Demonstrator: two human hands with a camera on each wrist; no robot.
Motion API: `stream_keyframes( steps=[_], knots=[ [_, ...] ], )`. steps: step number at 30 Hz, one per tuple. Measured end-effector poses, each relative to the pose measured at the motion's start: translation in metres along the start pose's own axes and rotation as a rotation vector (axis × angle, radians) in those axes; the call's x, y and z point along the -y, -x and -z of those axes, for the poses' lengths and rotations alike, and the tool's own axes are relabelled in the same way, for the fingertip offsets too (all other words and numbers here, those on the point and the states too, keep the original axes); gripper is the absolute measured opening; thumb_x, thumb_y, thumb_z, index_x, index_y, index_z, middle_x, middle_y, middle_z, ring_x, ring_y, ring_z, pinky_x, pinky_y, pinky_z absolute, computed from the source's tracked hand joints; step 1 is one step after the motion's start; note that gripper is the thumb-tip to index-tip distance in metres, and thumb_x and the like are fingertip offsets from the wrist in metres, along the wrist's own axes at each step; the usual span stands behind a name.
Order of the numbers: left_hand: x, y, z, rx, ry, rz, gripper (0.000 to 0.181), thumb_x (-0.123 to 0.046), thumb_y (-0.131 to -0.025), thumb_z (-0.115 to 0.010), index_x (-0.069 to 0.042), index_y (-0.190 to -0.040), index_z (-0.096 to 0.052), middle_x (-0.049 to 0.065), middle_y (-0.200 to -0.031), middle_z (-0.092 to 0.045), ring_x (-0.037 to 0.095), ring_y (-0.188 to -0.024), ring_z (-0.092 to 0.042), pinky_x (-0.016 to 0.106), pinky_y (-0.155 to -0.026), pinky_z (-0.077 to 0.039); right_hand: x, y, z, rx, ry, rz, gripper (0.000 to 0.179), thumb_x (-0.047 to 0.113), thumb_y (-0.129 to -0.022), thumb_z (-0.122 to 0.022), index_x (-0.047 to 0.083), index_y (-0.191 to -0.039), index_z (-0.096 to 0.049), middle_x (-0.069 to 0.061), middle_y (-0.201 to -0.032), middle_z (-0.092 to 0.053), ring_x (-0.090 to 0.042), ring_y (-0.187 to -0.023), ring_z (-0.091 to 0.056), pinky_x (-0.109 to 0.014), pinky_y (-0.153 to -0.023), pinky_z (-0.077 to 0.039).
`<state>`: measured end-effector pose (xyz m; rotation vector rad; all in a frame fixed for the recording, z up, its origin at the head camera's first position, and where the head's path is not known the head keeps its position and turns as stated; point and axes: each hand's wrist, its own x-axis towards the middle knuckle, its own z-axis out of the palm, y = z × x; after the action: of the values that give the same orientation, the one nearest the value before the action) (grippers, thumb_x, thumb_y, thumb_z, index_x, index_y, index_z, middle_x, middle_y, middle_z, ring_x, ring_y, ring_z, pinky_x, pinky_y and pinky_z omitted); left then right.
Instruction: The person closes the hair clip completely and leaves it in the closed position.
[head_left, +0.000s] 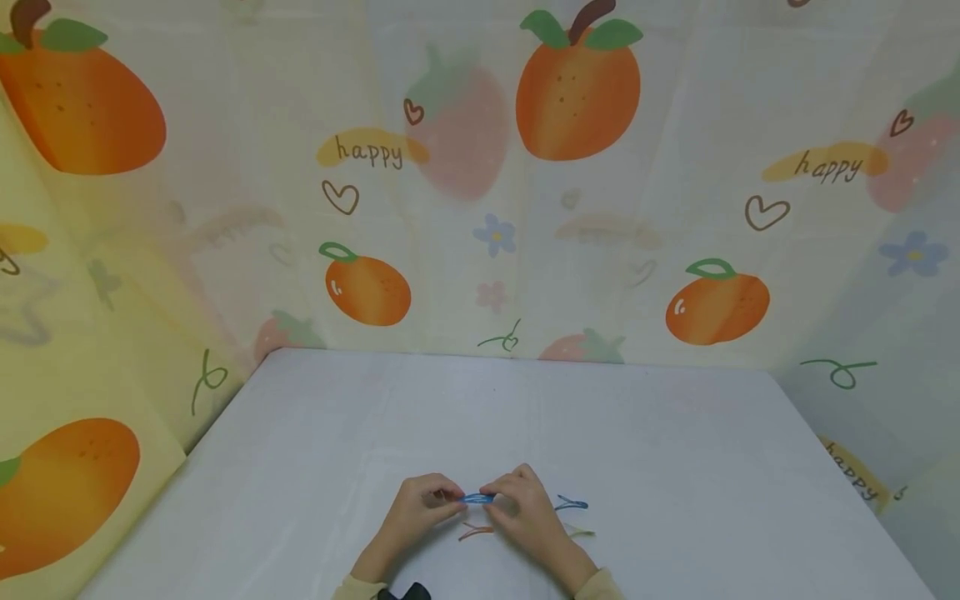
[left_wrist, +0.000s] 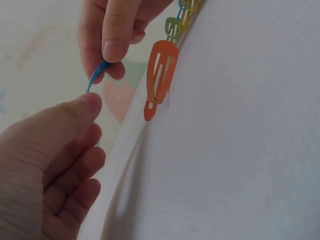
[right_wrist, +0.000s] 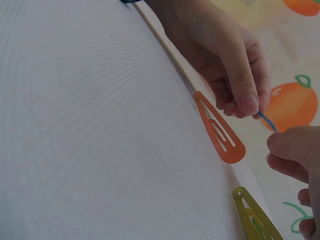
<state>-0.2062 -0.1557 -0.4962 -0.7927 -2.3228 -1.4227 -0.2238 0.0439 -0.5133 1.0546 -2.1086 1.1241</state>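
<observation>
A blue snap hair clip (head_left: 477, 499) is held above the table by its two ends. My left hand (head_left: 422, 504) pinches one end between thumb and fingers, while the right hand (head_left: 525, 508) pinches the other. Edge-on in the left wrist view, the blue clip (left_wrist: 95, 75) looks thin and bowed. Below the hands lies an orange snap clip (right_wrist: 225, 135), its two leaves spread apart. To the right of the right hand a second blue clip (head_left: 572, 502) lies with its leaves spread. A yellow-green clip (right_wrist: 255, 220) is partly covered by the right hand in the head view.
The white table (head_left: 300, 467) extends around the hands, with a patterned fruit curtain (head_left: 450, 250) behind it. A green clip (left_wrist: 172, 27) and a yellow clip (left_wrist: 185, 20) appear past the orange one. A dark object (head_left: 412, 592) shows by the left sleeve.
</observation>
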Motion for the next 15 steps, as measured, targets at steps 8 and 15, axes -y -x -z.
stream_keyframes(
  steps=[8,15],
  knots=[
    [0.019,0.003,-0.004,0.009,-0.059,0.02,0.012,-0.005,-0.07,-0.075,-0.01,-0.077,-0.067,-0.008,-0.073,-0.062,0.005,-0.066,-0.055,0.025,-0.059,-0.046,0.001,0.0,0.002,0.017,0.006,-0.034,0.02,0.004,-0.066,-0.075,0.009,-0.084,-0.068,0.006,-0.083,-0.065,-0.006,-0.072,-0.038,-0.018,-0.062,-0.035],
    [0.024,0.004,-0.004,0.009,-0.171,-0.009,0.013,-0.009,-0.068,-0.076,-0.014,-0.075,-0.068,-0.015,-0.075,-0.057,0.006,-0.072,-0.049,0.026,-0.065,-0.042,-0.001,0.002,0.001,0.08,0.021,-0.1,0.02,0.003,-0.066,-0.075,0.01,-0.083,-0.069,0.008,-0.082,-0.065,-0.005,-0.072,-0.037,-0.018,-0.063,-0.035]
  ],
)
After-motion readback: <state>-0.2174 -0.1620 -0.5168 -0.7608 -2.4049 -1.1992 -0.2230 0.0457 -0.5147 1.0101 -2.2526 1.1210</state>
